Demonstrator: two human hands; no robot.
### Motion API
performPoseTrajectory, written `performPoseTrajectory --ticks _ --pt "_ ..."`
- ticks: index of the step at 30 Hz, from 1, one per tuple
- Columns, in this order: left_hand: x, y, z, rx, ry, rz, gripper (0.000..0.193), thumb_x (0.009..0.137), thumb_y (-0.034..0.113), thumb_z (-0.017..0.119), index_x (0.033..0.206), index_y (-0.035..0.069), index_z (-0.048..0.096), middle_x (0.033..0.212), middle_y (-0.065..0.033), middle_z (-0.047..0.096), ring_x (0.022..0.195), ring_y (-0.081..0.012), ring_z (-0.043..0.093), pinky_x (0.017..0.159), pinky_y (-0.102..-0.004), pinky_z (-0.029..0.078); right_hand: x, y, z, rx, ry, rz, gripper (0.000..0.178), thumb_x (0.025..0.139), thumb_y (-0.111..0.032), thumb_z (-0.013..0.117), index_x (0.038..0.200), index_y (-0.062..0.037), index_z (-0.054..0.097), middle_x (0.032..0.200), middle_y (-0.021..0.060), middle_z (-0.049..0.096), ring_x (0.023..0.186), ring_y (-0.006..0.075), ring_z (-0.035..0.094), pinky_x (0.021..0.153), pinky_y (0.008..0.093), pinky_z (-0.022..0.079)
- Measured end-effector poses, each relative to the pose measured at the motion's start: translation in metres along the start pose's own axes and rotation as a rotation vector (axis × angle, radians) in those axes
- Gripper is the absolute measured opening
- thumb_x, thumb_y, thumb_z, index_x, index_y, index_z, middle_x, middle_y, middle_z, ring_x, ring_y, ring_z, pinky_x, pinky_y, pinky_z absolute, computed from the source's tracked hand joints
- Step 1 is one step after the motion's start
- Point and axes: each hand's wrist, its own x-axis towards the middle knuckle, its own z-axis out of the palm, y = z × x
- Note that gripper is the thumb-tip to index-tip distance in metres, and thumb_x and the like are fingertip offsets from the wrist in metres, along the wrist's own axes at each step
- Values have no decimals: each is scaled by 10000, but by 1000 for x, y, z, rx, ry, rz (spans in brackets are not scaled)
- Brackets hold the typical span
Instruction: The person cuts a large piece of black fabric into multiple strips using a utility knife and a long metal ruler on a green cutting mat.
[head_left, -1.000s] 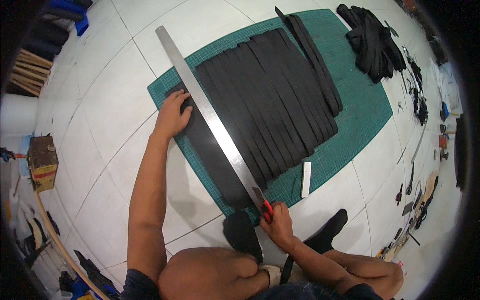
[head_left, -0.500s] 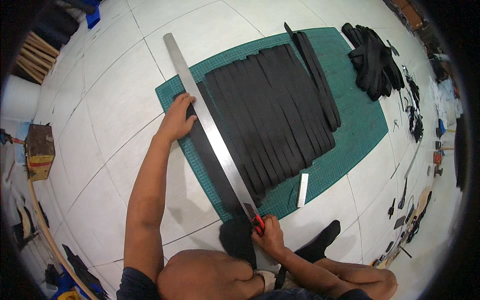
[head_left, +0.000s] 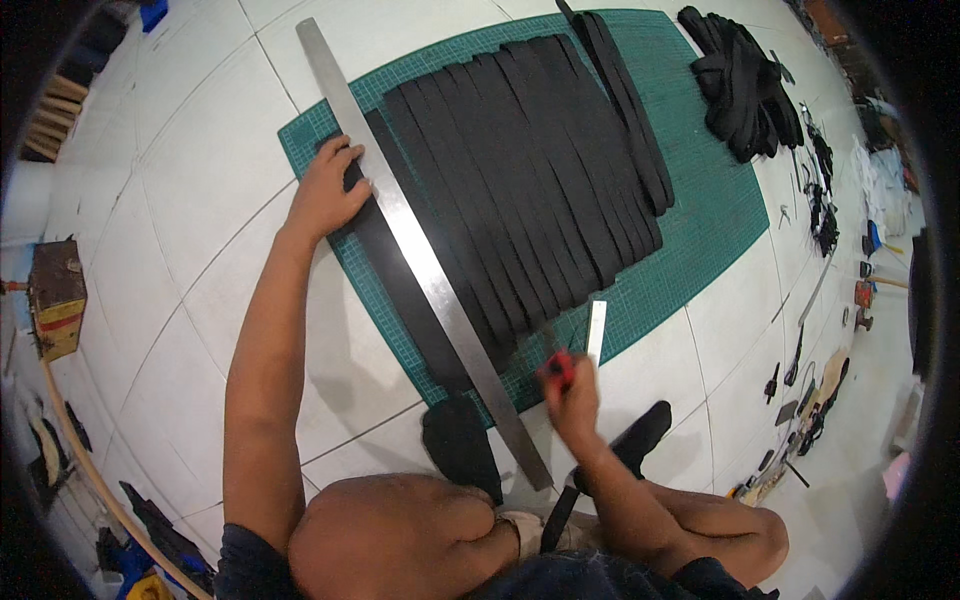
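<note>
A long steel ruler (head_left: 415,240) lies slantwise over black material (head_left: 390,290) on a green cutting mat (head_left: 715,190). My left hand (head_left: 328,195) rests with fingers and thumb spread, fingertips and thumb at the ruler's left edge, toward its far end. In my right hand (head_left: 576,405) is a red utility knife (head_left: 560,370), held above the mat's near edge, right of the ruler and apart from it; its blade is blurred. Right of the ruler, black strips (head_left: 525,170) lie side by side. A short white bar (head_left: 596,330) lies just beyond my right hand.
A bundle of black strips (head_left: 740,90) lies at the far right, partly over the mat's corner. Loose tools (head_left: 790,400) are scattered on the right of the tiled floor. A worn box (head_left: 60,300) stands at left. My dark-socked feet (head_left: 460,445) flank the ruler's near end.
My right hand has lifted the knife off the ruler's near end and moved right and away from me. The view has shifted; my left hand stays at the ruler.
</note>
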Motion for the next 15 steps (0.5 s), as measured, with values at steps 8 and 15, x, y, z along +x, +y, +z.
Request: performPoseTrajectory --ticks 8,15 --pt "-5 5 23 195 135 -72 625 886 467 703 1321 34 584 1502 -261 431 1441 -426 351 1174 -503 312 66 13 -26 -145 219 156 349 906 -270 732 990 -6 520 920 226 570 845 448 579 753 473 465" --pt "-1 2 36 303 219 -2 653 877 491 697 1319 29 568 1518 -284 398 1445 -460 327 1182 -523 287 57 7 -34 -28 139 257 376 857 -279 777 982 -24 530 813 202 636 775 415 641 716 457 495"
